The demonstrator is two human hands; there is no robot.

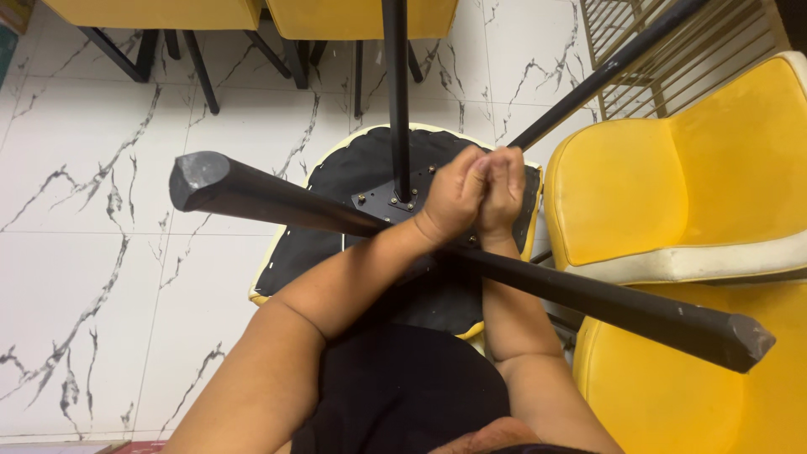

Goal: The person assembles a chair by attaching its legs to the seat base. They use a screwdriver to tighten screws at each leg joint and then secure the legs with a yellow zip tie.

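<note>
An upturned chair lies in front of me, its black underside with a metal bracket plate facing up. Several black legs stick out from it. One leg points left toward me and another points right. A thin leg rises straight away. My left hand and my right hand are pressed together, fingers closed around the lower end of the fourth leg, which runs up to the right. Whatever lies inside the fingers is hidden.
Two yellow padded chairs stand close on the right, one partly under the right leg. More yellow chairs with black legs stand at the top. The floor is white marble tile. A wire rack sits at the top right.
</note>
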